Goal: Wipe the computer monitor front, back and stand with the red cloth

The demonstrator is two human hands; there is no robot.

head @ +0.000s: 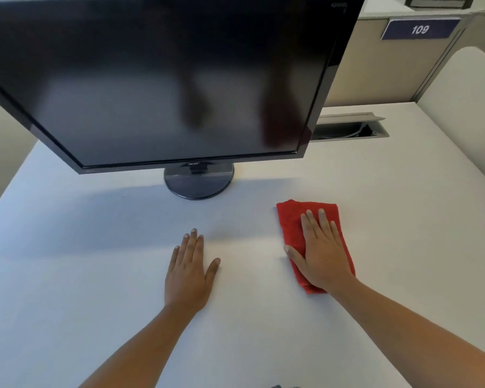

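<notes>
A black monitor (pixel 163 79) with a dark, switched-off screen fills the upper left of the head view. Its round black stand base (pixel 199 182) sits on the white desk (pixel 95 275). A folded red cloth (pixel 291 219) lies flat on the desk to the right of the base. My right hand (pixel 319 253) rests flat on the cloth, fingers straight and spread. My left hand (pixel 189 273) lies flat on the bare desk in front of the base, fingers straight, holding nothing. The monitor's back is hidden.
A grey cable slot (pixel 350 127) is set into the desk behind the monitor's right corner. Beige partition walls stand at the back, one bearing a blue sign (pixel 420 29) reading 109.
</notes>
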